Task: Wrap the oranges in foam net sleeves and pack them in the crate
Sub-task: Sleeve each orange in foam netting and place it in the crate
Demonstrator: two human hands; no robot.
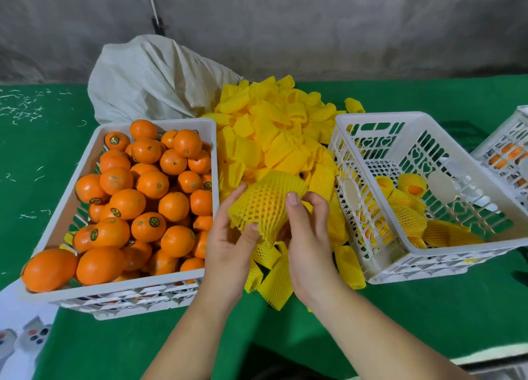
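Head cam puts us pretty early in the job, I'd say. Both hands are clamped on one yellow foam net sleeve point(265, 205) with a round orange showing through the mesh — left hand point(231, 242) pinches the sleeve's lower left edge, right hand point(307, 237) curls its fingers over the right side. Looks to me like the sleeve is nearly pulled over, so this one's almost ready to drop in.

Left of the grip, the white plastic crate of bare oranges point(197, 274) is heaped full, so most of the work is ahead. Right of the grip, the white slotted plastic packing crate point(380, 117) holds only a handful of wrapped oranges point(408, 218) on its floor — loads of room. Just beyond the hands sits a big loose pile of empty yellow foam sleeves point(274, 122) on the green cloth table point(428, 317), so no shortage there.
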